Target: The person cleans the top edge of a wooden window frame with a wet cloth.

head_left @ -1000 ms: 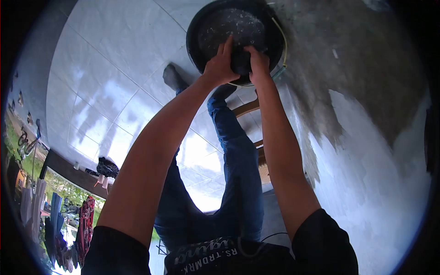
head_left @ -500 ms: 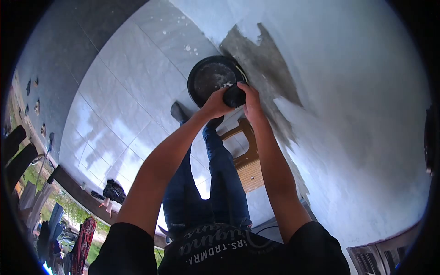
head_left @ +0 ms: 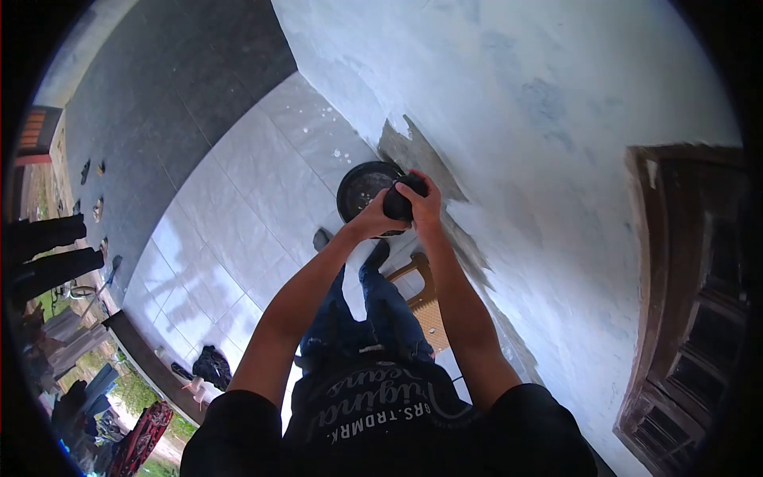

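Note:
My left hand (head_left: 370,221) and my right hand (head_left: 427,202) are closed around a black rounded object (head_left: 396,203), one from each side. Its exact kind I cannot make out, and my fingers hide part of it. Below it, a round black basin (head_left: 345,195) stands on the floor close to the wall. Whitish specks show on the dark contents of the basin. From this angle my hands overlap the basin's right side.
A brown plastic stool (head_left: 429,318) stands beside my legs. The pale wall (head_left: 548,222) has a grey bare patch (head_left: 425,155). White spots mark the tiled floor (head_left: 230,215). At right is a dark wooden window or door frame (head_left: 648,318); a black bag-like bundle (head_left: 212,367) lies at left.
The view has tilted and shifted, bringing more wall and the dark wooden frame into sight. My hands and the basin appear lower; both hands still grip the black object.

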Demonstrator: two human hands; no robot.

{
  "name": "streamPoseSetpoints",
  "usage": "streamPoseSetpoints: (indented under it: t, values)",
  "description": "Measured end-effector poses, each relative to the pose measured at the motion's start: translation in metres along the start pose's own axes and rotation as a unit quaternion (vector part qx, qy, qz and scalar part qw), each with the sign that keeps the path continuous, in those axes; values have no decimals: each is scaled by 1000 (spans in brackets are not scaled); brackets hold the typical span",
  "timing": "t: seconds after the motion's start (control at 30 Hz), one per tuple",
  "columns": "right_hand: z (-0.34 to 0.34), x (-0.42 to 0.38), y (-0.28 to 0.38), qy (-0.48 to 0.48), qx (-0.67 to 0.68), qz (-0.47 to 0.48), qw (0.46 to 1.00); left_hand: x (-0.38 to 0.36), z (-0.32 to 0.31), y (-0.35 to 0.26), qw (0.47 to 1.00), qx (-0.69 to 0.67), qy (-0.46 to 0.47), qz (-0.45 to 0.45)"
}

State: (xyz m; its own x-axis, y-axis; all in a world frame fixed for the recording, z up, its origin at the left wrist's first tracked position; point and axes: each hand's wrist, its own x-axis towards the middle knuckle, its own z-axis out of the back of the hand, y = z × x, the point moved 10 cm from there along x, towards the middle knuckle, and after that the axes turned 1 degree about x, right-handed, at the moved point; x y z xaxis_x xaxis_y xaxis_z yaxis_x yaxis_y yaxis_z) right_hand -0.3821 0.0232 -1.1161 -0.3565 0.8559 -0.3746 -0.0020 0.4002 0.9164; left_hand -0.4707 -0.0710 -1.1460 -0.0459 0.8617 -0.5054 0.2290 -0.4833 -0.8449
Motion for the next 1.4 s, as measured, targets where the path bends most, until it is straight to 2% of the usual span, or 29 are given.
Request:
streamPoseSetpoints:
  t: [0.13,0.2,0.27,0.3,0.37,0.4,0.47,0.5,0.57,0.6,0.67,0.83,0.9,1.0,1.1,1.17,1.27,1.4]
  values:
    - [-13,-11,29,27,11,6,1000,-18,-5,-45,998,4,-14,-56]
    - [-17,-13,41,34,19,26,999,-22,-9,-56,999,23,-2,-45]
    - [-22,-8,58,46,18,107,993,-26,-11,-65,999,41,11,-31]
    - [-18,-7,59,43,24,110,993,-29,-12,-69,999,30,13,-33]
    - [-20,-7,68,85,57,58,993,-31,-8,-81,999,26,19,-38]
    - [-18,-7,76,80,62,61,993,-33,-7,-82,999,1,32,-25]
    - [-29,-10,78,151,145,11,978,-31,-2,-87,999,-19,51,-7]
    - [-25,-12,82,143,151,16,978,-31,0,-90,998,-10,58,-6]
    - [-33,-24,103,162,91,2,983,-32,0,-90,990,-102,87,52]
    - [-36,-29,108,147,108,-14,983,-33,3,-94,990,-93,94,55]
    - [-39,-32,120,132,111,8,985,-41,-3,-105,980,-113,139,89]
    - [-50,-27,133,137,130,27,982,-46,-9,-122,980,-49,163,106]
    - [-56,-22,131,161,188,32,968,-41,-10,-125,980,-27,172,96]
    - [-64,-42,159,134,243,56,959,-36,-18,-123,968,-54,218,110]
    - [-63,-43,160,137,209,60,966,-44,-28,-128,961,-64,238,121]
    - [-59,-33,152,120,170,70,976,-30,-21,-123,975,2,215,62]
    - [-55,-27,148,87,102,86,987,-20,-16,-117,984,55,170,19]
    - [-53,-30,150,48,45,83,994,-16,-15,-119,987,69,140,-22]
